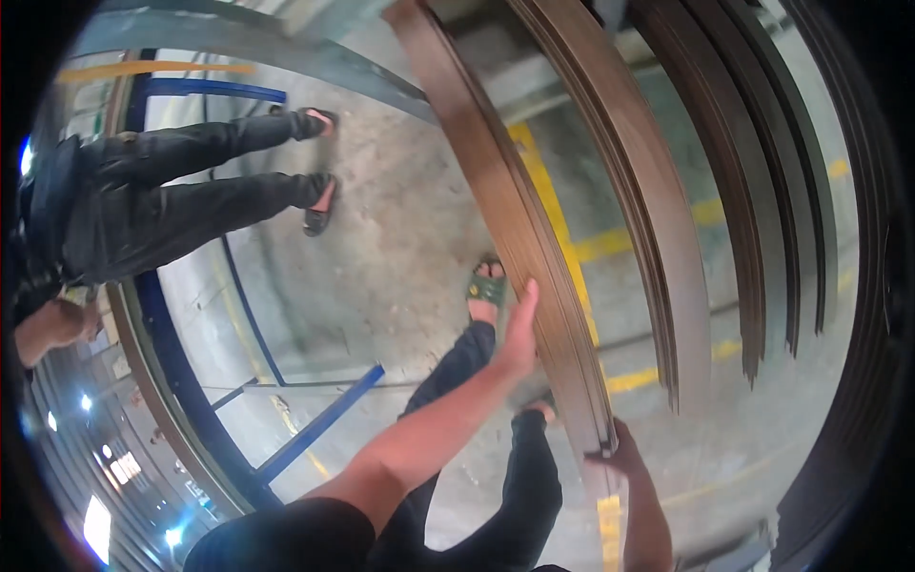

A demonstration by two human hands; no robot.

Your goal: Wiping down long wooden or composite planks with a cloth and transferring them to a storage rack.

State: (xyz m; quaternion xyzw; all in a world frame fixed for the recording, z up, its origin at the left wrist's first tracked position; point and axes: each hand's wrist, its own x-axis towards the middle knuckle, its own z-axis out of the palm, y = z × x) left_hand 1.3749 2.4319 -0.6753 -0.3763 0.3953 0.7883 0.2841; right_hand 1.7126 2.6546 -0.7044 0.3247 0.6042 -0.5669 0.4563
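Observation:
A long brown grooved profile point(515, 224) runs slantwise from the top middle of the view down to my hands. My left hand point(519, 334) is closed against its left edge, the fingers partly hidden behind it. Lower down, my right hand point(621, 453) grips the profile's near end from the right side, with some fingers out of sight underneath. More brown profiles of like shape point(634, 162) lie side by side to the right, apart from the held one. Several darker ones point(753, 191) follow farther right.
At the left stands another person in dark trousers point(219, 200), one hand point(62, 324) beside a blue-framed stand point(176, 372). Blue bars point(324, 419) jut from that stand. A grey beam point(248, 48) crosses the top. Yellow lines point(553, 200) mark the concrete floor point(391, 238).

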